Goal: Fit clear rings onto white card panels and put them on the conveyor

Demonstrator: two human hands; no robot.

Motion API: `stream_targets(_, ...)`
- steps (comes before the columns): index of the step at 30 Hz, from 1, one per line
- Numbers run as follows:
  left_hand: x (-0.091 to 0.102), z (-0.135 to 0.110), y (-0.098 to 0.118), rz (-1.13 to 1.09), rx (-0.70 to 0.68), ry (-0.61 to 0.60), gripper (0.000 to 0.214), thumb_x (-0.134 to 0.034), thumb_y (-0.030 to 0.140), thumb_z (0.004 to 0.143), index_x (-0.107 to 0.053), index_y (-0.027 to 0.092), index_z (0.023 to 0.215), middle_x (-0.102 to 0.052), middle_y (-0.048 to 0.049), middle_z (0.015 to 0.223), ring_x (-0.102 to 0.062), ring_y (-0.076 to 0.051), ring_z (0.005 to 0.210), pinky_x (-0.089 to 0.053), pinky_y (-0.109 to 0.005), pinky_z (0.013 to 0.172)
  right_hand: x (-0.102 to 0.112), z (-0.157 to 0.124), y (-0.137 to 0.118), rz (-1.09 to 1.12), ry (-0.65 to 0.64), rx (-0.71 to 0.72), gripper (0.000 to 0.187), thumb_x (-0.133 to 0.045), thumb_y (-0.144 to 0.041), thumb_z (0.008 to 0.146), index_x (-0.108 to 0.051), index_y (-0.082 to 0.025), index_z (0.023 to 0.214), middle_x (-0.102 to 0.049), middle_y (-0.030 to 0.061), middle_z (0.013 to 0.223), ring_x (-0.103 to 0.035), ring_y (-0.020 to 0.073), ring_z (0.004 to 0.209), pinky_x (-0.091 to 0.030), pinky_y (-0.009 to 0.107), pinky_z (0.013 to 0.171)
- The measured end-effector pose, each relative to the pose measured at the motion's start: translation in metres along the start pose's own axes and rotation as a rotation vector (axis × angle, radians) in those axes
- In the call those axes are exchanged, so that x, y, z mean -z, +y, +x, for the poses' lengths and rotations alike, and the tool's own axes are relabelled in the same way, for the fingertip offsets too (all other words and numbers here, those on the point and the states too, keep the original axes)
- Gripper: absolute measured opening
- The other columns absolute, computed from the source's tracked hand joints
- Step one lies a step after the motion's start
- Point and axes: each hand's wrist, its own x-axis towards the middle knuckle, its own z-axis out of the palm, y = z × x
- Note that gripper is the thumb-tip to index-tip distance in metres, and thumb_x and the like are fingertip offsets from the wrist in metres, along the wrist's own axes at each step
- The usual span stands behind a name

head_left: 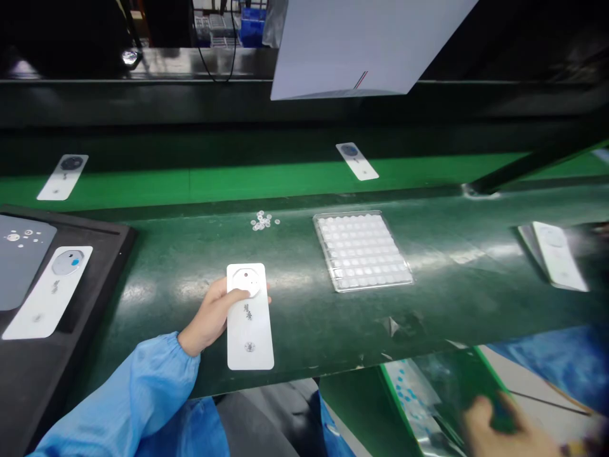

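Observation:
My left hand (214, 314) grips a white phone back cover (250, 339) above the green bench, thumb on its front near the round camera area. Dark lettering and a small round mark show on the cover. At the lower right, smeared by motion, my right hand (504, 425) appears with thumb and a finger apart and nothing visible between them. It is beside a green-edged bin (394, 387) below the bench edge, where blue dots stick to clear film. Small clear rings (261, 222) lie in a loose pile beyond the held cover.
A clear tray (364, 251) of white round pieces lies on the bench. More covers rest on the left black tray (85, 254), along the green belt (228, 184) and in a stack (561, 254) at right. A white sheet (366, 44) hangs overhead; a slanted post stands right.

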Motion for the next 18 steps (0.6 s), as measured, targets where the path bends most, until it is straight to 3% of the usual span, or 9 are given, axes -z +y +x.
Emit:
stream_targets(2,0.001,0.001,0.000,0.014,-0.009,0.006,0.036,-0.079,0.030,0.074,-0.077,0.011,0.104,-0.080,-0.0147,0.101,-0.076,-0.028,0.084,-0.058,-0.032,0.070,-0.017,0.005,-0.040,-0.022,0.196,0.030,0.035,-0.055,-0.050,0.095,-0.077,-0.024,0.088,-0.067,0.0153,0.068,-0.068,0.0329,0.070,-0.051,0.049,0.062)
stream_targets(3,0.001,0.001,-0.001,0.021,-0.014,0.008,0.036,-0.079,0.030,0.074,-0.077,0.011,0.104,-0.080,-0.0147,0.101,-0.076,-0.028,0.084,-0.058,-0.033,0.070,-0.030,0.011,-0.065,0.025,0.219,0.117,0.032,-0.057,-0.045,0.095,-0.077,-0.021,0.096,-0.073,0.0168,0.082,-0.069,0.0324,0.075,-0.053,0.049,0.068)
stream_targets(4,0.001,0.001,-0.001,0.029,-0.017,0.007,0.036,-0.079,0.030,0.075,-0.077,0.011,0.105,-0.080,-0.0147,0.102,-0.076,-0.028,0.085,-0.058,-0.033,0.071,-0.045,0.019,-0.093,0.162,0.132,0.228,0.028,-0.059,-0.041,0.096,-0.076,-0.020,0.102,-0.075,0.0156,0.094,-0.071,0.0307,0.081,-0.056,0.048,0.074)
stream_targets(7,0.003,0.001,-0.001,0.057,-0.035,-0.005,0.036,-0.076,0.031,0.077,-0.076,0.012,0.108,-0.080,-0.0141,0.102,-0.076,-0.028,0.086,-0.058,-0.032,0.071,-0.102,0.050,-0.177,0.428,-0.139,0.597,0.022,-0.056,-0.028,0.099,-0.075,-0.022,0.109,-0.075,0.0107,0.101,-0.071,0.0244,0.086,-0.059,0.041,0.079)
stream_targets(10,0.004,0.001,-0.001,0.082,-0.066,-0.010,0.038,-0.075,0.032,0.078,-0.076,0.011,0.110,-0.080,-0.0139,0.098,-0.076,-0.027,0.081,-0.057,-0.031,0.069,-0.156,0.083,-0.237,0.377,-0.279,0.791,0.030,-0.049,-0.022,0.102,-0.074,-0.020,0.118,-0.070,0.0119,0.106,-0.068,0.0241,0.096,-0.058,0.039,0.087)
stream_targets(12,0.005,0.002,-0.001,0.082,-0.086,-0.013,0.038,-0.075,0.033,0.079,-0.076,0.010,0.110,-0.080,-0.0139,0.097,-0.076,-0.027,0.079,-0.056,-0.031,0.067,-0.178,0.097,-0.257,0.324,-0.304,0.834,0.033,-0.045,-0.021,0.103,-0.075,-0.017,0.116,-0.067,0.0131,0.104,-0.067,0.0246,0.095,-0.057,0.040,0.087)
stream_targets(14,0.007,0.003,-0.001,0.071,-0.104,-0.017,0.038,-0.075,0.032,0.079,-0.076,0.010,0.110,-0.080,-0.0136,0.098,-0.076,-0.026,0.080,-0.056,-0.031,0.069,-0.183,0.099,-0.259,0.309,-0.315,0.856,0.034,-0.044,-0.021,0.104,-0.076,-0.015,0.112,-0.066,0.0140,0.101,-0.066,0.0255,0.092,-0.057,0.041,0.086)
stream_targets(16,0.008,0.004,0.000,0.058,-0.120,-0.013,0.037,-0.074,0.031,0.079,-0.076,0.010,0.110,-0.079,-0.0137,0.100,-0.076,-0.026,0.082,-0.057,-0.031,0.072,-0.170,0.085,-0.244,0.300,-0.346,0.889,0.032,-0.047,-0.023,0.104,-0.076,-0.015,0.112,-0.066,0.0139,0.100,-0.065,0.0263,0.093,-0.057,0.042,0.086)
stream_targets(18,0.009,0.005,0.000,0.053,-0.147,0.020,0.040,-0.074,0.030,0.080,-0.075,0.010,0.114,-0.079,-0.0138,0.103,-0.076,-0.026,0.084,-0.057,-0.031,0.073,-0.144,0.056,-0.217,0.299,-0.417,0.953,0.029,-0.051,-0.027,0.104,-0.074,-0.016,0.118,-0.068,0.0134,0.104,-0.065,0.0263,0.095,-0.058,0.042,0.086)
